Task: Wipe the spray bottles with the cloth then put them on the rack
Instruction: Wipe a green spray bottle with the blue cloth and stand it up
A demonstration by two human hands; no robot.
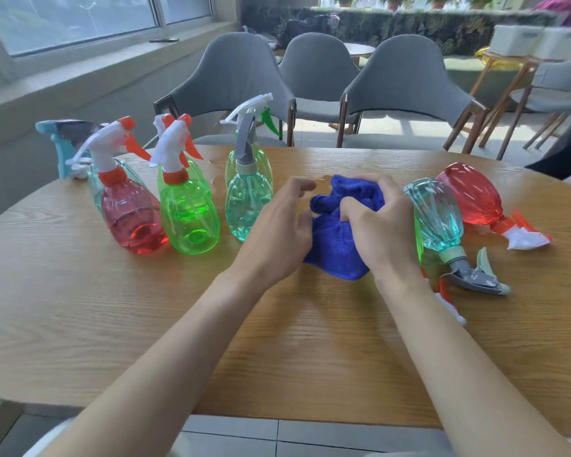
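Observation:
A blue cloth (338, 252) lies bunched on the wooden table (145, 324). My right hand (376, 225) grips its top folds. My left hand (277, 235) hovers beside the cloth with loosely curled fingers, holding nothing. Upright at the left stand a red bottle (131, 216), a green bottle (188, 219) and a teal bottle (248, 199), with more bottles behind them. On their sides at the right lie a teal bottle (439, 216), a red bottle (472, 196) and a green bottle (421, 249) mostly hidden behind my right wrist.
A light-blue spray bottle (65, 143) stands at the table's far left edge. A small wet patch (323, 178) shines behind the cloth. Three grey chairs (406, 84) stand along the far side. No rack is in view.

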